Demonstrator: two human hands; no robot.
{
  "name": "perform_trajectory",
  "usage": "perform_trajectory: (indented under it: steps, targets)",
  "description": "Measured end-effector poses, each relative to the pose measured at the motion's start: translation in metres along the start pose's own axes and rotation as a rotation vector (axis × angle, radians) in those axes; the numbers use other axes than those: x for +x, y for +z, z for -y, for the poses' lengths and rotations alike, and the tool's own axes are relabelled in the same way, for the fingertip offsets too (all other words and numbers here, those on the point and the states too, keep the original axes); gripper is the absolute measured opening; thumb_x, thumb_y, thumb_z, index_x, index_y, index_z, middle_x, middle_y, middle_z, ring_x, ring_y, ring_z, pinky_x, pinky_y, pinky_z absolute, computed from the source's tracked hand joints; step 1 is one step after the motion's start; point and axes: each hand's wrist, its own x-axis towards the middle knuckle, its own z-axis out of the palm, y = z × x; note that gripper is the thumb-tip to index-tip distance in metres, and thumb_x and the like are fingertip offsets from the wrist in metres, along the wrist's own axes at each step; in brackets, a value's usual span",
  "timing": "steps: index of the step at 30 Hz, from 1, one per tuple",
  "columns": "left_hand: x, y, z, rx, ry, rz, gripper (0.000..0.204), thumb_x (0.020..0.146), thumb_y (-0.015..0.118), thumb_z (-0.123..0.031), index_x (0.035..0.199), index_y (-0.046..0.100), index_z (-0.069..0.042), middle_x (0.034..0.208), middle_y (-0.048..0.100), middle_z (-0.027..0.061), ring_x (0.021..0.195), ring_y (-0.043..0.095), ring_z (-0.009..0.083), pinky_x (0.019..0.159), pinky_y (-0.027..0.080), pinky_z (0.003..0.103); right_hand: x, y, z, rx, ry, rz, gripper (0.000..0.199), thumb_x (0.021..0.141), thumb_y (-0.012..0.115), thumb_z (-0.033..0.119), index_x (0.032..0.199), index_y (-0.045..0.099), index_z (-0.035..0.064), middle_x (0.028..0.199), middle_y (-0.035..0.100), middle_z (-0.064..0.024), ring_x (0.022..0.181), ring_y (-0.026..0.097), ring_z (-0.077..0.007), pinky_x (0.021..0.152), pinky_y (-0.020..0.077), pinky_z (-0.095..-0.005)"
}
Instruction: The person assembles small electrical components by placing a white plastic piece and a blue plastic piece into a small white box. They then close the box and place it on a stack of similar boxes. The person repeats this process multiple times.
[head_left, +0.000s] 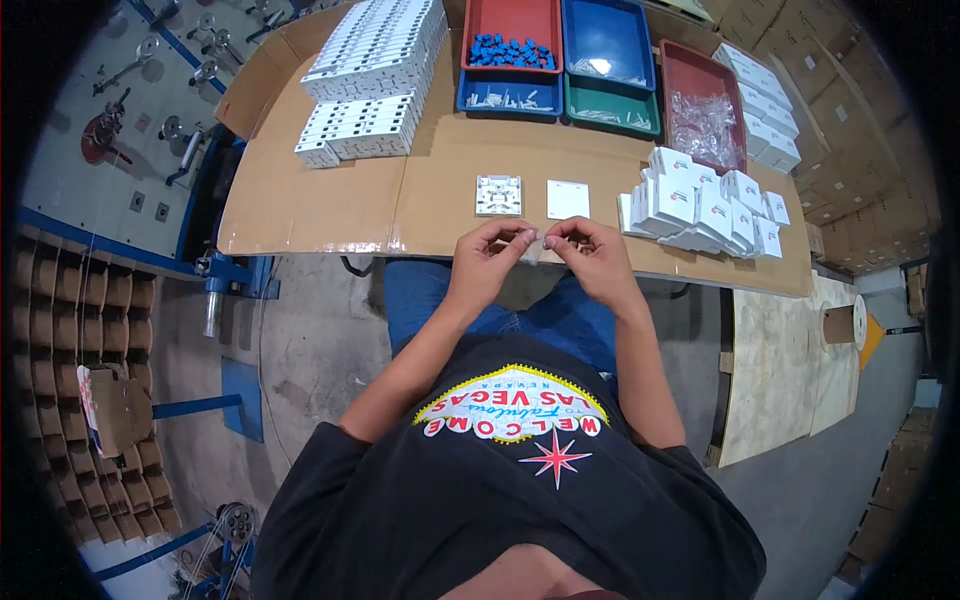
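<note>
Over the table's near edge, my left hand (pixel 486 262) and my right hand (pixel 598 260) meet with thumbs and forefingers pinched. Between the fingertips is a small clear plastic bag (pixel 533 248), mostly hidden by them; its contents are too small to tell. Just beyond my left hand lies a square white plate with a moulded frame and dark details (pixel 499 196). Beside it, past my right hand, a plain white square cover (pixel 568 199) lies flat on the cardboard-covered table (pixel 420 205).
Stacked white plates (pixel 372 50) stand at the far left. Bins hold blue parts (pixel 512 52), screws or small white pieces (pixel 508 102), and clear bags (pixel 703 125). White boxed packets (pixel 705 205) are heaped at the right; more white stacks (pixel 765 110) stand behind them.
</note>
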Motion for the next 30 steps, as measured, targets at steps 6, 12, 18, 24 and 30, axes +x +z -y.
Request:
perform_trajectory:
  steps: [6, 12, 18, 24, 30]
  targets:
    - [0.004, -0.001, 0.001, -0.036, 0.047, -0.022, 0.015, 0.099, 0.072, -0.01, 0.109, 0.073, 0.0, 0.102, 0.074, 0.0039, 0.092, 0.066, 0.009, 0.081, 0.053, 0.025, 0.006, 0.001, 0.001, -0.031, -0.023, 0.008, 0.012, 0.093, 0.075, 0.01, 0.1, 0.073, 0.0008, 0.086, 0.07, 0.0009, 0.07, 0.054, -0.005, 0.063, 0.0448, -0.0239]
    - [0.011, 0.001, 0.009, 0.0, 0.069, -0.047, 0.015, 0.098, 0.073, -0.011, 0.109, 0.073, 0.0, 0.1, 0.074, 0.0035, 0.089, 0.066, 0.009, 0.079, 0.053, 0.025, 0.009, 0.011, -0.003, 0.079, 0.023, -0.055, 0.014, 0.092, 0.077, 0.01, 0.102, 0.073, -0.0002, 0.087, 0.069, 0.0016, 0.071, 0.053, -0.0018, 0.061, 0.0432, -0.0209]
    - [0.014, -0.004, 0.012, 0.087, 0.028, -0.026, 0.013, 0.099, 0.071, -0.008, 0.109, 0.073, 0.0, 0.103, 0.073, 0.0026, 0.095, 0.066, 0.0086, 0.085, 0.053, 0.026, 0.016, 0.017, -0.02, 0.083, 0.036, -0.064, 0.014, 0.093, 0.077, 0.011, 0.1, 0.073, -0.0003, 0.084, 0.069, 0.0018, 0.068, 0.053, -0.0022, 0.061, 0.0436, -0.0209]
    - [0.017, -0.006, 0.02, 0.214, 0.051, -0.004, 0.013, 0.1, 0.07, -0.01, 0.106, 0.074, 0.0, 0.101, 0.073, 0.0036, 0.092, 0.067, 0.0094, 0.083, 0.053, 0.026, 0.013, 0.018, -0.033, 0.089, 0.128, -0.073, 0.009, 0.096, 0.074, 0.009, 0.096, 0.071, 0.0004, 0.079, 0.068, 0.001, 0.072, 0.06, -0.0039, 0.064, 0.048, -0.0214]
    - [0.028, -0.002, 0.035, 0.194, -0.042, 0.024, 0.014, 0.101, 0.068, -0.01, 0.105, 0.073, 0.002, 0.099, 0.071, 0.0053, 0.089, 0.067, 0.011, 0.08, 0.053, 0.026, 0.018, 0.008, -0.051, 0.187, 0.243, -0.02, 0.008, 0.097, 0.072, 0.007, 0.097, 0.069, -0.0005, 0.085, 0.07, -0.0009, 0.078, 0.063, -0.0052, 0.069, 0.051, -0.0215]
